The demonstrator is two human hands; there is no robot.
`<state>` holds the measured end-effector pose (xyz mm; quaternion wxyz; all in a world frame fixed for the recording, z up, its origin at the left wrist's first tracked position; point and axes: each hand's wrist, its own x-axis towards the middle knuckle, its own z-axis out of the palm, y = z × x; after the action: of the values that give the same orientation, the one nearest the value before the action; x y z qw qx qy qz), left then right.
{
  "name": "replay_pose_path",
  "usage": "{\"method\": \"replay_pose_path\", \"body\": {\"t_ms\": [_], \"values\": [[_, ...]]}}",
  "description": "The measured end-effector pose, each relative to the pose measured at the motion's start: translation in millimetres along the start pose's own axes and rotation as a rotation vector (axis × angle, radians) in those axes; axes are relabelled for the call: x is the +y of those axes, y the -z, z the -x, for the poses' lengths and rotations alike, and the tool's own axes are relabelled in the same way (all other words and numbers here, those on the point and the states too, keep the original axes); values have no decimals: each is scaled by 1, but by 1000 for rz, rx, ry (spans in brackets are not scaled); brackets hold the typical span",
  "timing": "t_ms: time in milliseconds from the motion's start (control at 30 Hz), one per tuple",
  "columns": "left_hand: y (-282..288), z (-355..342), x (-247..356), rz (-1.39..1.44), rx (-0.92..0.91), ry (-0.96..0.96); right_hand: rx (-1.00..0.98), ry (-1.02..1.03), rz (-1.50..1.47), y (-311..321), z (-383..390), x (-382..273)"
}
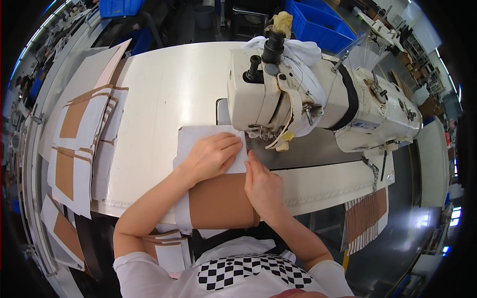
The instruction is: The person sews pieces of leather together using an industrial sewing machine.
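A white panel [191, 144] with a wide brown band [218, 201] lies across the table, its far right part beside the needle area of a white sewing machine [248, 104]. Pressed on the white part is my left hand [216, 155], palm down, fingers lying side by side and slightly bent. My right hand [263, 186] pinches the panel's right edge between thumb and fingers, just in front of the presser foot [258, 133]. The near end of the panel hangs over the table's front edge. The fingertips partly hide the edge.
Stacks of similar brown-and-white panels [74, 121] lie on the left of the table [149, 99]. Striped brown-and-white pieces [366, 216] hang at the right front. A white cloth [305, 54] is draped over the machine. Blue bins [318, 25] stand behind.
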<state>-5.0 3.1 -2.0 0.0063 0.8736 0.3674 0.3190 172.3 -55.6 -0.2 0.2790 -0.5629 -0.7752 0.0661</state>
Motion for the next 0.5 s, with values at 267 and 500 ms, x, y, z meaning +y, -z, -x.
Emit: {"method": "replay_pose_path", "body": {"t_ms": [267,500], "values": [[6,-5,8,58,11,25,-57,-96,-39,2,-6,-3],[3,2,9,99,-21,-27,-81,-93,-54,6,-4,-4]]}}
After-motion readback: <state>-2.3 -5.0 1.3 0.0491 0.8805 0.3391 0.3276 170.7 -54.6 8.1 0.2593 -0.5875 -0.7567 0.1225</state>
